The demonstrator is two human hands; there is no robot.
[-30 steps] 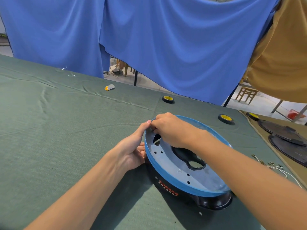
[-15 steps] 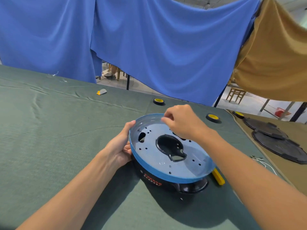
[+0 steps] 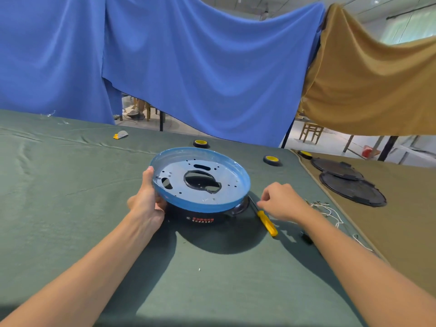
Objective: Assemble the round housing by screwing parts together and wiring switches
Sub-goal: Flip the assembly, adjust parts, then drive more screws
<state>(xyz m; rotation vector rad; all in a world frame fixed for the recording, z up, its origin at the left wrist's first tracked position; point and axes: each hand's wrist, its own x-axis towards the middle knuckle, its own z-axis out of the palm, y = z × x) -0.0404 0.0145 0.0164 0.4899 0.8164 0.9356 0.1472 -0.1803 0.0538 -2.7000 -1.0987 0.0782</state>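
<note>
The round housing (image 3: 200,197) sits on the green cloth: a black base with red lettering under a blue-rimmed metal plate with a large centre hole and several small holes. My left hand (image 3: 147,201) grips its left rim and side. My right hand (image 3: 280,201) hovers just right of the housing, fingers curled and apart, holding nothing. A yellow-handled screwdriver (image 3: 265,220) lies on the cloth right below those fingertips, its shaft pointing toward the housing.
White wires with terminals (image 3: 325,208) lie at the right. Two black round covers (image 3: 349,185) rest on the tan cloth. Yellow-and-black tape rolls (image 3: 271,159) sit behind the housing. A small black part (image 3: 306,238) lies near my right forearm.
My right hand left the plate's top and dropped to the right, beside the screwdriver. The housing is no longer tilted toward me; my left hand still holds its left rim.
</note>
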